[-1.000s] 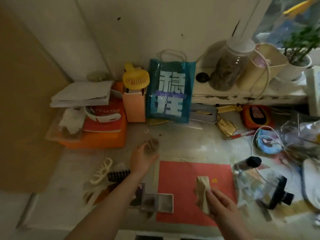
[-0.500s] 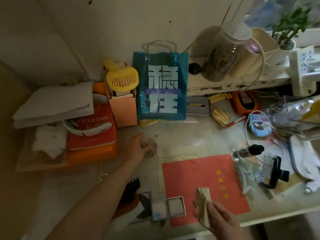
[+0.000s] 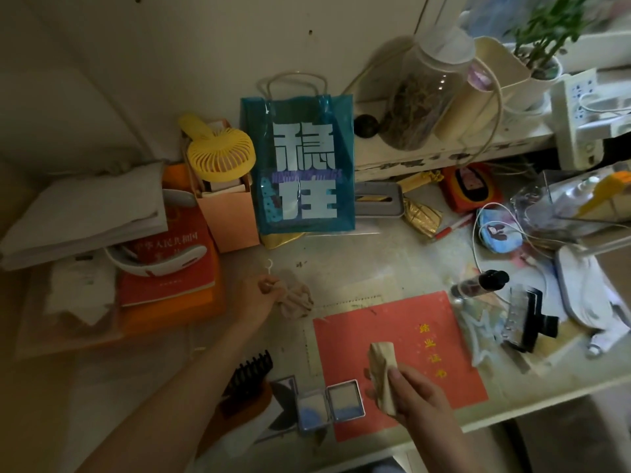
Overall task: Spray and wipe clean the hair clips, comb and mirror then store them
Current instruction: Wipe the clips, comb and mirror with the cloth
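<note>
My left hand (image 3: pixel 263 297) reaches across the desk and pinches a beige ruffled hair accessory (image 3: pixel 296 300) lying in front of the blue bag. Low over the red booklet, my right hand (image 3: pixel 415 396) grips a folded beige cloth (image 3: pixel 382 373). A small open hinged mirror (image 3: pixel 329 404) lies at the front edge between my arms. The black comb (image 3: pixel 251 372) sits left of it, partly hidden by my left forearm. A dark spray bottle (image 3: pixel 479 285) lies on its side at the right. A black hair clip (image 3: pixel 527 320) rests below the bottle.
A blue tote bag (image 3: pixel 300 165) stands at the back centre beside a yellow fan (image 3: pixel 220 153) in an orange box. Red books (image 3: pixel 167 268) and papers pile at the left. A red booklet (image 3: pixel 396 356) covers the front. Cables, a jar (image 3: pixel 423 93) and clutter fill the right.
The view has shifted right and closer. My left hand stays on the beige hair accessory near the bag. My right hand keeps the cloth at the front.
</note>
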### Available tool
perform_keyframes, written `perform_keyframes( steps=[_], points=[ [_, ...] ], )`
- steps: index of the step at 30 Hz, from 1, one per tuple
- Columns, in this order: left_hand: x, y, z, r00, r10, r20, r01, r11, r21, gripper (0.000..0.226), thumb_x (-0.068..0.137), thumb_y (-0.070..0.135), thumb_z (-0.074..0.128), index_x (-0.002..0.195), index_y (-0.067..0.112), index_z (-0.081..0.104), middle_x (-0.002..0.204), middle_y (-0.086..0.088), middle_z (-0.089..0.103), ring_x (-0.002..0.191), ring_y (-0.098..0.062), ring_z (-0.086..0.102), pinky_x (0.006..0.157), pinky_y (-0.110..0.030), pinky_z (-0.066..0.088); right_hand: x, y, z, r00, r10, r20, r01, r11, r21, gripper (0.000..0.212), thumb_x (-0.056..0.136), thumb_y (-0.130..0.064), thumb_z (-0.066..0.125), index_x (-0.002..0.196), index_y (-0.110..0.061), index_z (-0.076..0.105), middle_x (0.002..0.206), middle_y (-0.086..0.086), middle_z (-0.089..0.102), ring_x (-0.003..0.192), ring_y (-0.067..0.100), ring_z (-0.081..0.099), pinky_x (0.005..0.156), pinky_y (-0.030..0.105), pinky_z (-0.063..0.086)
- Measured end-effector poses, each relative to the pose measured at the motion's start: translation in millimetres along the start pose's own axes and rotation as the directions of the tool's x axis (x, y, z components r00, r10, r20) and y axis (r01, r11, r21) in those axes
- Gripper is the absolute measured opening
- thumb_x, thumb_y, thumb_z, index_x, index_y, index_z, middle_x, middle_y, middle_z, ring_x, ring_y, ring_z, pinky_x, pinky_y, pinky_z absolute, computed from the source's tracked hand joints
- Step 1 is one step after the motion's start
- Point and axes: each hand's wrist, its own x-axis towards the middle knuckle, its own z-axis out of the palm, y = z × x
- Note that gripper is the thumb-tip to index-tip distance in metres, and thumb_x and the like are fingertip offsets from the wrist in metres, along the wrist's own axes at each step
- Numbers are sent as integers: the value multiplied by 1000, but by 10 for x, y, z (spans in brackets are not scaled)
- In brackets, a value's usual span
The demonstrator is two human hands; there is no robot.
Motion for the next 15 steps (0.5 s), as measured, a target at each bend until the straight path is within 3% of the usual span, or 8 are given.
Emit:
perform_keyframes(
  steps=[2,5,10,15],
  points=[
    [-125,102,-27,1000,0,-21,-2,998,-58,14,77,12,75,87,19,67,76,5,62,76,-20,62,64,-28,47,4,-82,18,999,-37,1,37,999,-18,18,81,-16,59,84,-12,77,92,24,71,84,34,65,82,42,50],
    [-368,377,-78,997,41,-59,-48,990,-129,16,77,10,74,91,14,66,79,2,62,73,-17,61,63,-27,47,24,-221,11,992,-126,5,126,991,-55,19,89,-9,55,99,-9,71,94,18,73,82,34,68,76,38,55],
    [-866,916,-250,977,189,-98,-204,962,-182,20,75,7,75,79,24,64,79,8,64,75,-6,61,68,-24,51,51,-477,34,969,-248,-14,247,968,-44,30,86,-14,58,116,-9,62,93,12,74,82,32,71,68,28,58],
    [-1263,1222,-365,926,352,-138,-371,917,-145,20,74,12,76,83,28,69,80,10,70,76,2,64,67,-19,52,-4,-737,99,944,-330,20,330,944,-25,40,80,-27,61,118,-15,63,93,9,74,90,29,70,79,37,56]
  ],
)
